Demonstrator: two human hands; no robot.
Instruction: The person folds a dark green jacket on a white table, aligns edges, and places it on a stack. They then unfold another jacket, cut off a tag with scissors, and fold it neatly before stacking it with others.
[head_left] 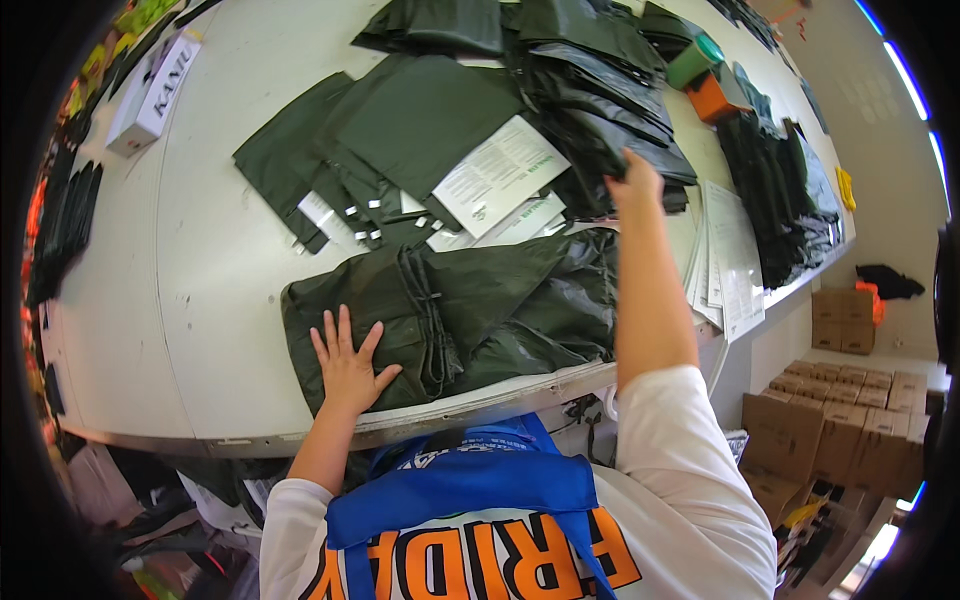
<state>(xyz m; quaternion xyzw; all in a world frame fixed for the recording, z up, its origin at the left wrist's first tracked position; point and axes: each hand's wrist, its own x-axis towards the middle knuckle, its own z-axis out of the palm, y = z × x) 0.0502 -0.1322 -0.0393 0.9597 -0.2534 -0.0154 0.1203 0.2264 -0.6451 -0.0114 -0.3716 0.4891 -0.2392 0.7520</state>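
Note:
A dark green folded bag (480, 305) with a black drawstring lies at the near edge of the white table (190, 270). My left hand (347, 362) rests flat on its left part, fingers spread. My right hand (634, 180) reaches far across the table and its fingers close on the edge of a dark folded piece in a stack of black packets (600, 110). Between them lie white printed sheets (500, 175) and flat dark green bags (400, 120).
A white carton (152, 92) lies at the far left. More white sheets (730, 260) sit at the right edge beside a black pile (780, 200). An orange and green box (705, 75) stands far right. Brown cartons (840, 415) are stacked on the floor.

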